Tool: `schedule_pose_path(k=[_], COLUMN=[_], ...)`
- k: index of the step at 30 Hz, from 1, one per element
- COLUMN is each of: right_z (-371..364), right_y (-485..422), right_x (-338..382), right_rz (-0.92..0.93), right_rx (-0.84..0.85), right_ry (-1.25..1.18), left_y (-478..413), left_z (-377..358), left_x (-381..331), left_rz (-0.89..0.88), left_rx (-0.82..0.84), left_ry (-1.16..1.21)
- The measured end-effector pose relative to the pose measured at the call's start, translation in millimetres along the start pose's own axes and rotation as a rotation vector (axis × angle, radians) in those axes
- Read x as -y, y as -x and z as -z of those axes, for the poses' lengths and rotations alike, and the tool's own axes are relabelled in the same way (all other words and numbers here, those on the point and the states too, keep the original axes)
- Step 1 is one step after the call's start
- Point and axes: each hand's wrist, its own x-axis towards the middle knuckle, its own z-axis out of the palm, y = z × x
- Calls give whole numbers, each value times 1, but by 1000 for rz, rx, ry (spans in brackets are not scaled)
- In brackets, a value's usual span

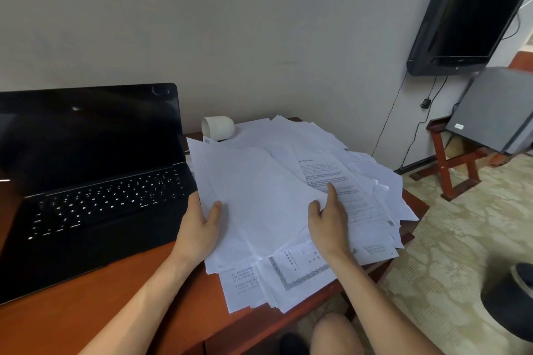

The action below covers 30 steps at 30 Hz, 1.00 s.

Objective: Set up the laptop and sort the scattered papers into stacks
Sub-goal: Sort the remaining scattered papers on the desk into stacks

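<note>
A black laptop [95,181] stands open on the left of the reddish wooden desk [101,305]; its screen is dark and its keys are lit. A loose heap of white papers [331,158] covers the desk's right half and hangs over its edges. On top lies a batch of blank sheets [259,196]. My left hand [199,225] grips the batch's left edge, thumb on top and fingers underneath. My right hand [328,219] pinches its right edge: the thumb lies on the blank sheet and the straight index finger rests on a printed page [320,166] beside it.
A white paper roll [217,127] lies at the back of the desk by the wall. A black TV [467,11] hangs at the upper right above a grey box [496,106] on a red stand. A dark round stool [507,302] and my knee [334,334] are at lower right.
</note>
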Motion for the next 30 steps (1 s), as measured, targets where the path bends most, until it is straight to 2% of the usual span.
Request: schedule_pose_path(k=[6,11,14,17,19,25,28,30], right_z=[-1,0,1,2,-1,0,3,3], right_y=[-3,-3,-4,-5,-6,-19,-33,-44], right_x=[-6,-8,-8,-6,-2,23,37,42], right_rz=[-25,120,129,92,54,28,-41,-133], right_rx=[-10,47,62,37,49,218,356,416], right_ry=[-101,26,33,16,115,552,560,457], left_y=[-2,-6,-7,-13,-19,-29,-27,-26], left_z=[-1,-1,5,21,34,54,55,53], left_x=[2,5,4,-2,-4,1,0,-2], left_rz=[-16,-8,-3,-54,-78,-35,-48,-45], left_rx=[1,3,13,-92,-177,-260,-247,-238], left_ry=[-16,-2,-6,15,29,39,33,27])
